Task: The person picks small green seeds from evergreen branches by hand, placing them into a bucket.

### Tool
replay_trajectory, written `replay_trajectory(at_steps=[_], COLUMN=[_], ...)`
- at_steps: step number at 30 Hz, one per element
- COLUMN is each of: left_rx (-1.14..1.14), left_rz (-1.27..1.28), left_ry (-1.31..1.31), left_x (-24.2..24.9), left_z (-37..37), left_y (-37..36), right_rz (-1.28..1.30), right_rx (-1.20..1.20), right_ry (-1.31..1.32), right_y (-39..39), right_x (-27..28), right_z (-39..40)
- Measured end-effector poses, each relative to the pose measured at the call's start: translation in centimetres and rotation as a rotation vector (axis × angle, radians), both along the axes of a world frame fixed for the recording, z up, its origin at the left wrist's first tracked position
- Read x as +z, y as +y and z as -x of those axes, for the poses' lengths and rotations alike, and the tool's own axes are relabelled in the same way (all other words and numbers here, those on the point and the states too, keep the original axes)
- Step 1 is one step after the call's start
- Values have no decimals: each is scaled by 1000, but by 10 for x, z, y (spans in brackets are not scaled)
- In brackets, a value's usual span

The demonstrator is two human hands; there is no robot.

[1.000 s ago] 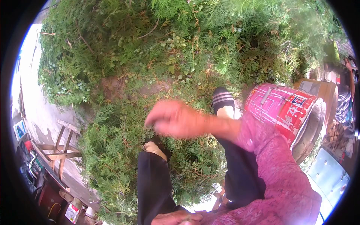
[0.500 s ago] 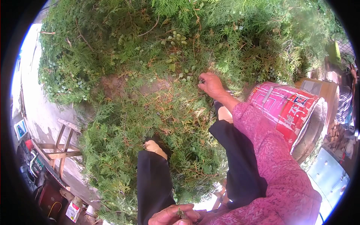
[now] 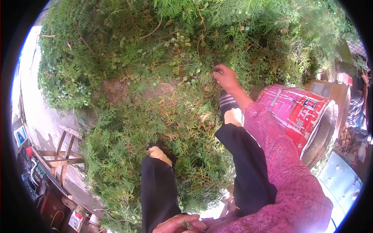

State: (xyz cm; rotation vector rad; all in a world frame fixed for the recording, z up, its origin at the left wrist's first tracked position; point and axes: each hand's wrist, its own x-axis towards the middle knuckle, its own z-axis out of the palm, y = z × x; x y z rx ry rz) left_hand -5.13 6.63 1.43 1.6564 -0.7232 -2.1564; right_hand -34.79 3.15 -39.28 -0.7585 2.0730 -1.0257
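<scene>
Green conifer branches (image 3: 128,132) cover the ground around my feet, some with pale seed cones. My right hand (image 3: 225,77) reaches over the middle of the foliage, its fingers pinched together at the branch tips; what they hold is too small to name. Low at the bottom edge, my left hand (image 3: 180,224) is closed on a small green sprig (image 3: 185,224) that shows between thumb and fingers. The lower part of this hand is cut off by the frame.
A red and pink bucket (image 3: 291,112) lies tilted at the right, beside a cardboard box (image 3: 326,90). A metal sheet (image 3: 340,186) is at the lower right. Left are a wooden frame (image 3: 64,157) and assorted items. Part of a person (image 3: 365,83) shows at the far right.
My right hand has moved a little up and to the right over the foliage. My left hand has barely moved. More of the striped shoe beside my right arm shows.
</scene>
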Motion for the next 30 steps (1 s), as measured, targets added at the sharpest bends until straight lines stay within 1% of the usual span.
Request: replay_trajectory(at_steps=[1, 3, 4, 6, 9, 12, 13, 15, 16, 18, 19, 21, 25, 27, 28, 30], left_rx=[-2, -4, -2, 0, -7, -10, -15, -20, -20, -16, -12, -9, -33, -50, -55, -61], left_rz=[7, 14, 8, -2, -11, 10, 4, 1, 15, 25, 21, 17, 25, 16, 13, 7], left_ry=[9, 17, 23, 31, 33, 44, 37, 30, 32, 34, 36, 39, 26, 12, 7, 3], left_x=[-1, -1, -1, 0, 0, 0, 1, 1, 0, 0, 0, -1, 1, 2, 1, 2], left_z=[0, -1, 0, 1, 0, 0, 1, 1, 1, 0, 0, 0, 0, -1, -1, -1], left_y=[0, -1, -2, -2, -3, -2, -2, -3, -3, -3, -3, -3, -3, -4, -5, -5], right_rz=[-1, 53, 53, -151, -198, -184, -185, -22, -21, -435, -438, -264, -299, -190, -191, -182], right_rx=[0, 35, 35, 188, 221, 238, 238, 301, 302, 58, 59, -43, -35, -2, -3, 144], right_ry=[-2, 294, 294, 265, 244, 257, 257, 503, 503, -613, -613, -1266, -1322, -1169, -1169, -866], right_y=[1, -5, -8, -14, -15, -21, -17, -13, -11, -13, -9, 0, 2, 3, 3, 1], right_x=[-5, 3, 7, 20, 19, 25, 16, 5, 0, 27, 32, 40, 47, 41, 36, 34], right_z=[-2, -11, -13, -16, -18, -20, -19, -17, -13, -10, -9, -8, -14, -13, -11, -9])
